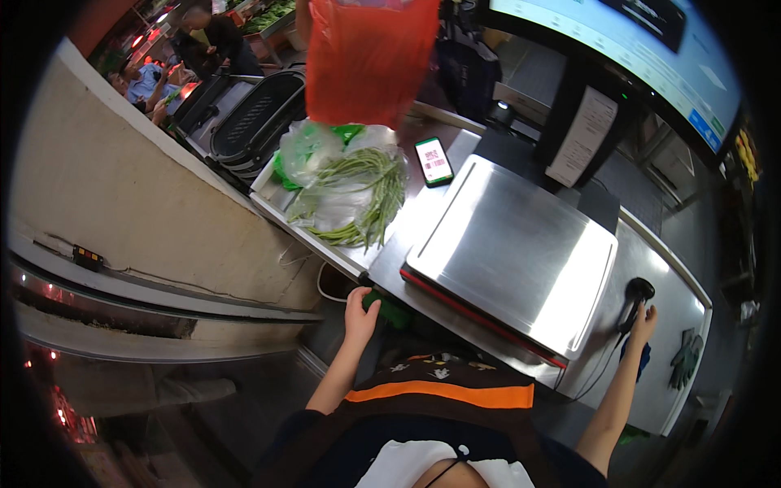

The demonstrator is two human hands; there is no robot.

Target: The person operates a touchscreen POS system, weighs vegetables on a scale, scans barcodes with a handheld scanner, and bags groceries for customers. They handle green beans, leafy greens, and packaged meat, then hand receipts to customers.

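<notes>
My left hand is held at the counter's front edge, fingers apart and with nothing in it. At the handle of a black handheld scanner is my right hand; whether the fingers grip it cannot be told. Between the hands lies a bare steel scale platform. Long green beans in clear plastic bags rest on the counter at the left, beside a phone showing a code. A red plastic bag hangs above them, with part of another person's hand at its upper left edge.
A monitor and a printed paper strip stand behind the scale. Gloves lie at the right end of the steel counter. A black wheeled-cart-like container stands beyond the beans. Several people are at the upper left.
</notes>
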